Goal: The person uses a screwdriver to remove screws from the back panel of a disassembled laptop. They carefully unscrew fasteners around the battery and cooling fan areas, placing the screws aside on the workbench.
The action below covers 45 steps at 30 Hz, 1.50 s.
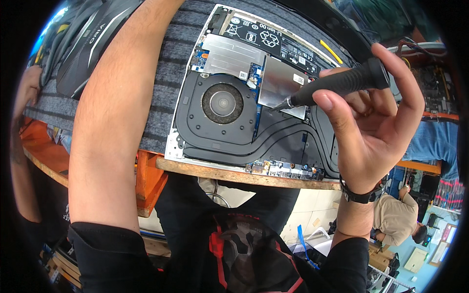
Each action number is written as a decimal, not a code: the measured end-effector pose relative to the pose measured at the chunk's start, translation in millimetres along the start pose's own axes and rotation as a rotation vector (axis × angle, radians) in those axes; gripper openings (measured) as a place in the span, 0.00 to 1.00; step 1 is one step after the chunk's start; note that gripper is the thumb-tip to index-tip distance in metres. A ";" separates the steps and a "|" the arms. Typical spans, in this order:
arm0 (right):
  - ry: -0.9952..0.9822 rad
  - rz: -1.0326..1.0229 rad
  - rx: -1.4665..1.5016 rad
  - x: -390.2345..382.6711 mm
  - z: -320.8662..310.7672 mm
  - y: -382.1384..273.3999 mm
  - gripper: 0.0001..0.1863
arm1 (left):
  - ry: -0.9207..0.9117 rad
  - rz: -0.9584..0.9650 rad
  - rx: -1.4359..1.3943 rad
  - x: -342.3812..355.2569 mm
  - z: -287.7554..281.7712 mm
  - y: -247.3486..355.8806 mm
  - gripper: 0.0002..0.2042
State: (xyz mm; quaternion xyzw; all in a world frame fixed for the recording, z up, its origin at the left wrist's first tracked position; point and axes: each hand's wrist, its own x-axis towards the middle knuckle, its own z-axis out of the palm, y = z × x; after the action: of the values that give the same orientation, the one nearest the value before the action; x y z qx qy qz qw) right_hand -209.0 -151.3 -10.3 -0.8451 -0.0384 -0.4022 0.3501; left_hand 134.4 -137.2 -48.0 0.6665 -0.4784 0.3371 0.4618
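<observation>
An opened laptop (234,146) lies on the bench, its insides exposed: a round cooling fan (222,102), dark heat pipes, a silver metal shield (278,80) and a black battery (254,36) along the far side. My right hand (373,134) is closed around a black screwdriver (342,82), thumb and fingers on its handle. The screwdriver slants down to the left, and its tip is at the near edge of the silver shield; whether it sits in a screw I cannot tell. My left forearm (115,107) reaches past the laptop's left side, with the hand beyond the upper edge.
The laptop rests on a grey ribbed mat (168,63) near the wooden bench edge (244,175). A yellow tool (330,51) lies behind it. A black box (95,46) is at the far left, near another person's hand (30,85). Another person (398,217) is at the right.
</observation>
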 end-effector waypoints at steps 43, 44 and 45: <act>-1.142 0.193 -0.509 112.4 -15.5 -58.1 0.15 | -0.026 -0.038 0.032 -4.6 1.5 -3.1 0.10; -1.150 0.184 -0.509 112.8 -16.2 -57.5 0.14 | -0.025 -0.033 0.034 -4.3 1.8 -3.0 0.10; -1.153 0.174 -0.515 113.0 -15.9 -57.2 0.14 | -0.025 -0.034 0.032 -4.2 1.9 -3.4 0.10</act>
State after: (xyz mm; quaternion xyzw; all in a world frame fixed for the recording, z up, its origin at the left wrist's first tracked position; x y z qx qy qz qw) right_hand -163.0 -142.7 108.5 -0.9830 -0.0538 0.1509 0.0901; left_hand 136.4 -137.2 -53.5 0.6860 -0.4670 0.3286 0.4509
